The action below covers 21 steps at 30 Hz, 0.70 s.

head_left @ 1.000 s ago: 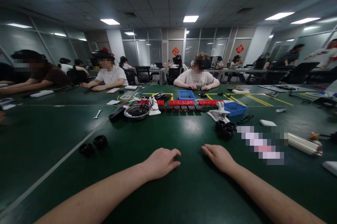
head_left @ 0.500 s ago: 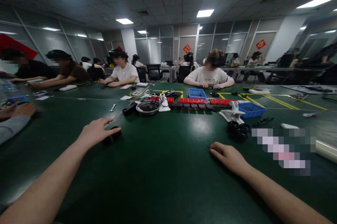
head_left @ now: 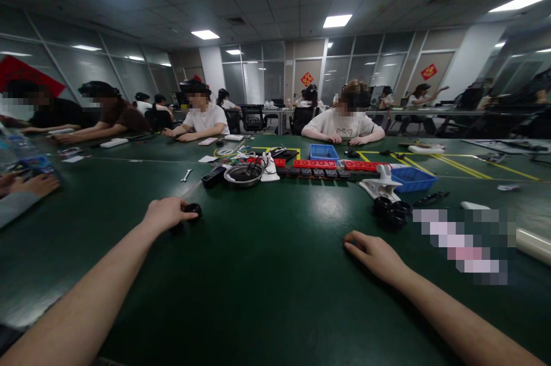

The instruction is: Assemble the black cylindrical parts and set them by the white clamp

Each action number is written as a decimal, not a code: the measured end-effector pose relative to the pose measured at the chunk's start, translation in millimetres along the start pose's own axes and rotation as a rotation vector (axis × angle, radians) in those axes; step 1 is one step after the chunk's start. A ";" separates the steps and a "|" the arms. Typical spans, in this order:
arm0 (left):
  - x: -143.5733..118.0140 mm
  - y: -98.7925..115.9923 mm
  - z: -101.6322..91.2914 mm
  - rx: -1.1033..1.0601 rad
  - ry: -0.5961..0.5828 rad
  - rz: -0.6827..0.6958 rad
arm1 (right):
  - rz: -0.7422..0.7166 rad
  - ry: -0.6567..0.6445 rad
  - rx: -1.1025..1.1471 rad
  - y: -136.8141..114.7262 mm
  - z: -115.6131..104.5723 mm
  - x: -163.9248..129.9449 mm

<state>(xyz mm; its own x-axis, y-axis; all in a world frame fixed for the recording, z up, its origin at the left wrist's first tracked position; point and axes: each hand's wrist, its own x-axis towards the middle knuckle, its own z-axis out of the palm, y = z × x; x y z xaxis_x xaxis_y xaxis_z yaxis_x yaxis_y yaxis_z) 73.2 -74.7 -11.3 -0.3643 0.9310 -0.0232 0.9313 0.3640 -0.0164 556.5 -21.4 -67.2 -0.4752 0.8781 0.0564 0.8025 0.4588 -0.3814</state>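
Observation:
My left hand (head_left: pixel 167 215) is closed around a small black round part (head_left: pixel 196 211) on the green table (head_left: pixel 258 274), thumb and fingers on its near side. Another dark patch lies under the palm; I cannot tell whether it belongs to the part. Lying on its side on the table, my right hand (head_left: pixel 372 252) is loosely curled, with a small gap between thumb and forefinger and nothing visible in it. Beyond it stand several black round pieces (head_left: pixel 394 214) in front of a white clamp-like stand (head_left: pixel 381 185).
A spanner (head_left: pixel 186 175) lies beyond my left hand. Across the middle are a metal bowl (head_left: pixel 243 175), a white stand (head_left: pixel 270 170), red strips (head_left: pixel 314 164) and blue bins (head_left: pixel 413 179) (head_left: pixel 323 152). A co-worker's hand (head_left: pixel 37 185) is at far left; other people sit opposite.
My left hand has gone from spread fingers over the black round part to fingers closed around it, moving slightly to the right. My right hand stays in place.

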 end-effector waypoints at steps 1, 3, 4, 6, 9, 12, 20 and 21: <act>1.6 4.2 -0.2 -0.005 0.003 0.020 | 0.000 0.000 0.001 -0.1 -0.1 0.3; 4.7 17.5 -0.3 -0.048 0.001 0.078 | -0.001 0.003 0.001 -0.4 -0.2 0.5; 6.0 26.6 -0.1 -0.081 0.006 0.124 | -0.001 0.005 0.001 -0.5 -0.2 0.5; 7.6 49.9 1.2 -0.101 0.016 0.186 | 0.001 0.011 -0.001 -0.7 0.0 0.3; 4.8 95.3 4.7 -0.147 0.024 0.315 | -0.001 0.018 -0.002 -0.8 0.5 0.0; -8.6 147.8 7.4 -0.208 0.003 0.511 | 0.002 0.025 -0.006 -0.9 0.9 -0.4; -55.6 238.3 9.4 -0.403 -0.082 1.120 | -0.001 0.042 -0.023 -3.2 1.4 -1.8; -57.3 240.4 10.2 -0.432 -0.103 1.135 | 0.001 0.042 -0.020 -3.2 1.4 -1.7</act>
<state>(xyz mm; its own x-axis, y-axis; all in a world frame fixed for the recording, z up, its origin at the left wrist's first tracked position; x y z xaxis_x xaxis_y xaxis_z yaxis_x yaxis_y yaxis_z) 318.0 -40.8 -24.1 0.6778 0.7266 0.1124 0.6392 -0.6580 0.3980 554.3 -24.6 -67.3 -0.4595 0.8831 0.0947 0.8102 0.4605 -0.3628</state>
